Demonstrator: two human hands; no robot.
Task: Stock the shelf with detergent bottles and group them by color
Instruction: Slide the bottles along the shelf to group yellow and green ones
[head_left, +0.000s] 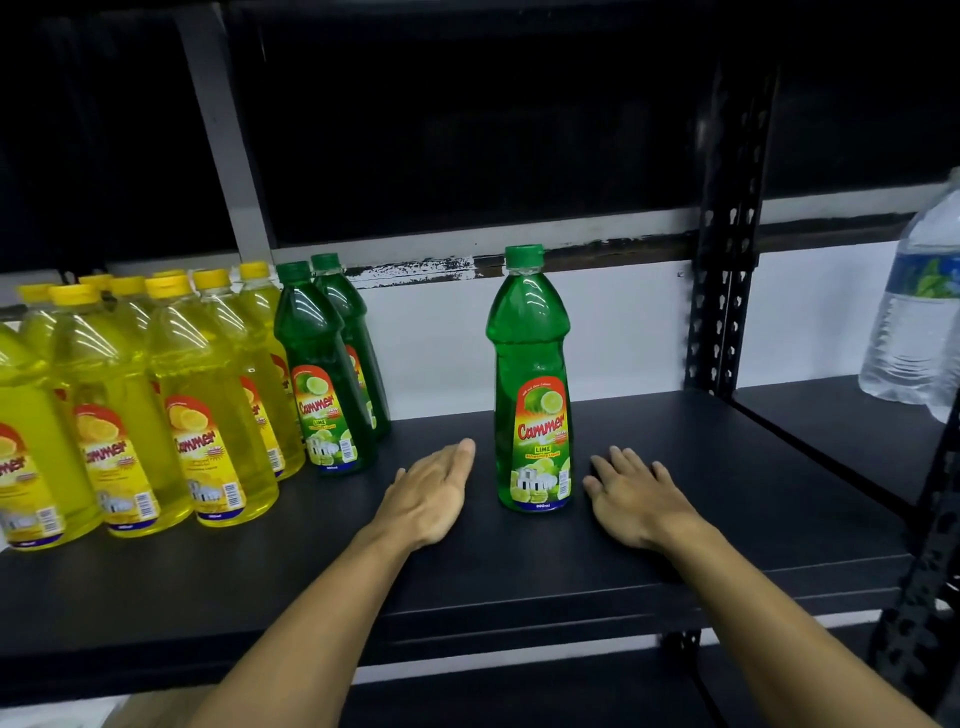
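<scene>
a: head view, where's the lone green plastic detergent bottle (530, 384)?
b: upright on the black shelf (675, 467), apart from the two green bottles (327, 374) beside the yellow bottles (156, 405).
a: hands?
b: left hand (431, 493) and right hand (634, 499) flank it, fingers straight, grasping nothing.

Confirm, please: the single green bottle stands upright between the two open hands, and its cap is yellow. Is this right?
Not quite. In the head view the single green bottle does stand upright between the left hand and the right hand, both open with straight fingers, but its cap is green, not yellow. Yellow caps belong to the yellow bottles at the left.
</scene>
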